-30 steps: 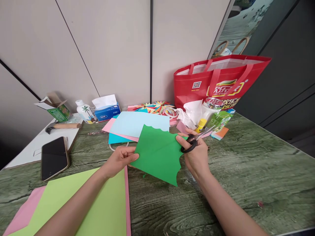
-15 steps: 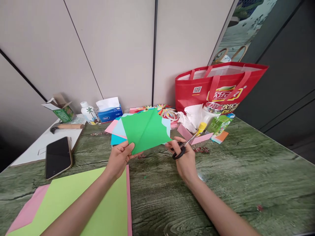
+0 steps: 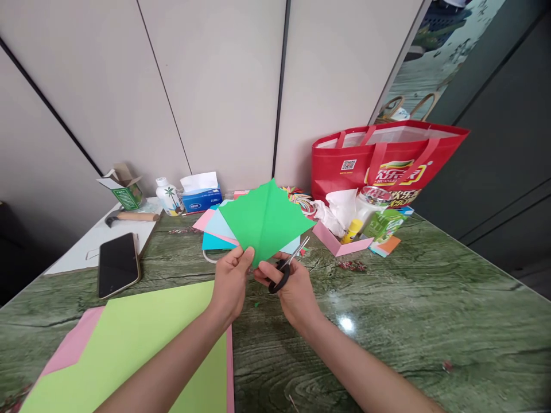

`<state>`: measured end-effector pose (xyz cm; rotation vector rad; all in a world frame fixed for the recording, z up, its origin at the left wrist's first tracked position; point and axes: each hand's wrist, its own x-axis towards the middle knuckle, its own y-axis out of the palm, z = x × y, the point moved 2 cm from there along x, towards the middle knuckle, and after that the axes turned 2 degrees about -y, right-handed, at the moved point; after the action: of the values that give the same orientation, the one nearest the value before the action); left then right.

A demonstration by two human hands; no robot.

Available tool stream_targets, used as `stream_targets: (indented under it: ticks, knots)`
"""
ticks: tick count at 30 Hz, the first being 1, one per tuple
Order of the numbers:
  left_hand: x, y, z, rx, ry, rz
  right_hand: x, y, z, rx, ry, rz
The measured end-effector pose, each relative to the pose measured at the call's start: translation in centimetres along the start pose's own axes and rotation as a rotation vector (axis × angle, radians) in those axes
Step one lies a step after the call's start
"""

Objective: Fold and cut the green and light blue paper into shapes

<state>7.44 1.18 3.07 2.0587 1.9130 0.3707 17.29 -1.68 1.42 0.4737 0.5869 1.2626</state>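
Note:
A sheet of green paper [image 3: 264,221] with a centre crease and notched upper edges is held up in front of me, one corner toward me. My left hand [image 3: 231,281] is closed, thumb on top, pinching it near that lower corner. On the other side of the corner, my right hand [image 3: 298,291] grips black-handled scissors [image 3: 280,276] while its thumb and fingers also pinch the paper. The scissor blades point up and to the right, away from me, beside the sheet. Pink, light blue and blue papers [image 3: 215,241] lie partly hidden behind the green one.
Large yellow-green paper [image 3: 150,344] over pink lies at the front left, near a phone [image 3: 118,267] and a hammer [image 3: 138,217]. Along the back stand a bottle [image 3: 169,198], a tissue pack [image 3: 201,198], a yellow glue stick [image 3: 353,230] and a red bag [image 3: 340,166].
My right hand with the scissors has moved left and down to the paper's lower corner. The green sheet has turned so that a corner points toward me. The view has shifted slightly.

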Motion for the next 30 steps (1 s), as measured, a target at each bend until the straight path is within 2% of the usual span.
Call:
stream_targets:
  ticks: [8, 13, 21, 30]
  knots:
    - [-0.4, 0.6, 1.0, -0.047, 0.002, -0.017, 0.5, -0.6, -0.2, 0.038, 0.009, 0.026]
    - [-0.1, 0.5, 1.7, -0.051, -0.018, -0.021, 1.3, -1.0, -0.4, -0.005, 0.075, 0.056]
    - [-0.1, 0.7, 2.0, -0.076, -0.061, -0.006, 1.7, -2.0, -0.8, -0.005, 0.158, 0.049]
    - [-0.1, 0.9, 2.2, -0.030, -0.080, -0.061, 1.6, -2.1, -0.3, 0.001, 0.207, 0.058]
